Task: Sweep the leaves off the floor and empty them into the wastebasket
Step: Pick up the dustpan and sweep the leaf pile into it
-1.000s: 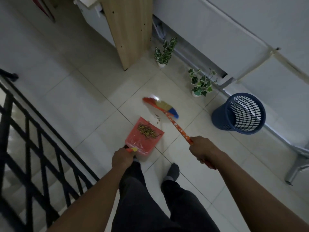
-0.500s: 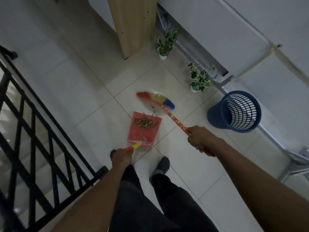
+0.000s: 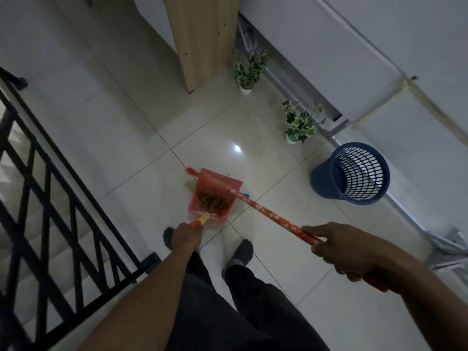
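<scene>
A red dustpan [image 3: 229,184] is raised a little over the tiled floor in front of my feet, with a heap of brown dry leaves [image 3: 211,200] in its back part. My left hand [image 3: 187,235] is shut on its yellow and red handle. My right hand [image 3: 347,252] grips the red patterned broom stick [image 3: 273,217]. The stick runs up and left across the pan, and the broom head lies mostly hidden behind the pan. A blue mesh wastebasket [image 3: 350,173] stands on the floor to the right, apart from the pan.
Two small potted plants [image 3: 249,70] [image 3: 300,122] stand along the white wall at the back right. A wooden panel [image 3: 202,39] rises at the top centre. A black stair railing [image 3: 50,224] runs down the left. Metal legs [image 3: 445,247] stand at the right edge.
The broom head has swung back from the floor beyond the pan to behind it. The dustpan has lifted and tilted, with the leaves slid toward its handle end. No loose leaves show on the floor.
</scene>
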